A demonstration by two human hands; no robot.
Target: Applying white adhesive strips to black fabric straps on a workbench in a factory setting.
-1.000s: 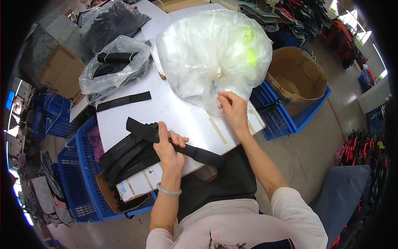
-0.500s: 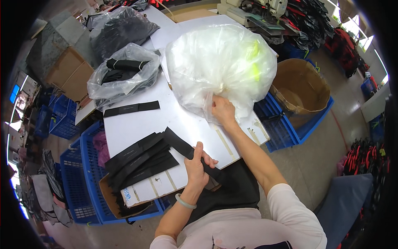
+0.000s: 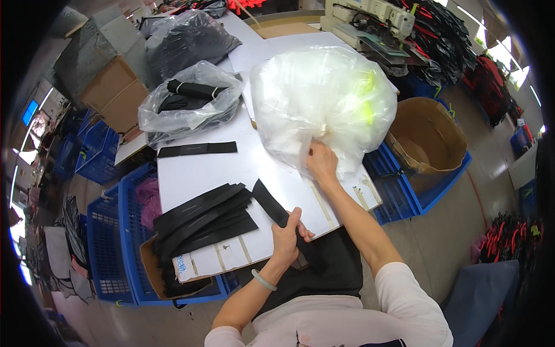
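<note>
My left hand [image 3: 286,236] is closed round a black fabric strip [image 3: 269,202], which slants from above the white table toward my lap. My right hand [image 3: 322,162] has its fingers curled at the gathered mouth of a large, bulging clear plastic bag [image 3: 289,98]. White contents and some bright yellow show through the bag's film; what exactly lies under my right fingertips is hidden. Left of the held strip, a fanned pile of black fabric strips [image 3: 199,217] lies on the table's near left corner. One single black strip [image 3: 198,149] lies apart, farther back.
The white table [image 3: 248,168] carries an opened plastic bag [image 3: 153,121] with black rolled pieces and a fuller bag [image 3: 191,40] behind. Blue crates [image 3: 107,254] stand left. Right of the table, a brown carton [image 3: 425,136] sits in a blue crate. A machine [image 3: 370,20] stands at the back.
The whole view has shifted, so the table and bags sit slightly more to the right. Both hands keep their places, the left on the strip, the right at the bag's mouth.
</note>
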